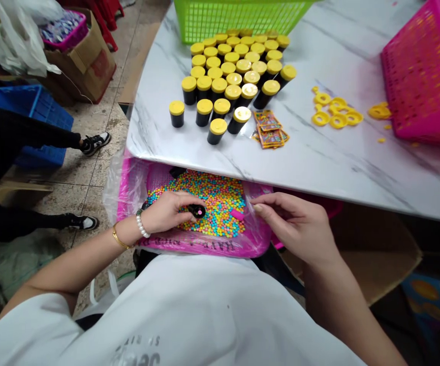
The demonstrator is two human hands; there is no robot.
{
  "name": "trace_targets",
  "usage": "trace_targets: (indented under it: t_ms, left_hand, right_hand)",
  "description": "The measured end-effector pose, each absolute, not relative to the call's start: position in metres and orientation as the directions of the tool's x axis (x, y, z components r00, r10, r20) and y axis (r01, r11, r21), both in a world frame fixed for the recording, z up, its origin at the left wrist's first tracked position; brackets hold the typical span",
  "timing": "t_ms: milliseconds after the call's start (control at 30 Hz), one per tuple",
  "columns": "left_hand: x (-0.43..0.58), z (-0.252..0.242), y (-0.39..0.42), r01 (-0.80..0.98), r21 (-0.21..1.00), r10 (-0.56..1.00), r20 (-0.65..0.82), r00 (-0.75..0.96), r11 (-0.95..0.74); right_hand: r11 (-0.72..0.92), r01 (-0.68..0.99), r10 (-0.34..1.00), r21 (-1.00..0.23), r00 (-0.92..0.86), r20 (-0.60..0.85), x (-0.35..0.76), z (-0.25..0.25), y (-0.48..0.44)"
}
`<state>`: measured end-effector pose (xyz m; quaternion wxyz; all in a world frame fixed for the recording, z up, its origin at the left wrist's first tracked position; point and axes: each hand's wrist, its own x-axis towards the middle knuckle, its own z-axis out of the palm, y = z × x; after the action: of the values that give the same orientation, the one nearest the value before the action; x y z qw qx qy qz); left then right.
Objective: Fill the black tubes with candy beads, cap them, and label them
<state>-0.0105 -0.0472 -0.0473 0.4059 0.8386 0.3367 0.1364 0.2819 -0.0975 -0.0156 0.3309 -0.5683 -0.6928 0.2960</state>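
Observation:
My left hand (172, 211) is closed around a small black cup (197, 210), its open mouth toward the right with a bit of pink inside. It is held over a pink tray (189, 248) lined with clear plastic. Small colourful balls (212, 195) fill the middle of the tray, and a pink piece (237, 214) lies among them. At the tray's right edge is my right hand (296, 223), thumb and forefinger pinched together by the plastic liner; whatever they hold, if anything, is too small to name.
Several black cups with yellow lids (218, 127) stand on the marbled table (300, 168). Beside them lie printed packets (270, 129) and yellow rings (338, 119). A green basket (243, 20) and a pink basket (426, 76) stand behind. Another person's shoe (95, 143) shows at left.

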Motion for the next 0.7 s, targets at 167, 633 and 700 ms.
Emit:
trace_targets:
  t_ms: [167,633,700]
  left_hand:
    - [0.004,-0.059,-0.054,0.509,0.455,0.534,-0.082,0.841,-0.731]
    - [-0.005,-0.053,-0.047,0.459,0.833,0.693,-0.134,0.708,-0.308]
    - [-0.004,-0.053,-0.048,0.480,0.824,0.723,-0.131,0.678,-0.302]
  right_hand:
    - [0.218,0.609,0.976,-0.763,-0.150,0.159,0.277,-0.019,-0.096]
    - [0.225,0.618,0.974,-0.753,-0.151,0.167,0.283,-0.016,-0.093]
    - [0.239,0.619,0.971,-0.748,-0.169,0.170,0.282,-0.016,-0.093]
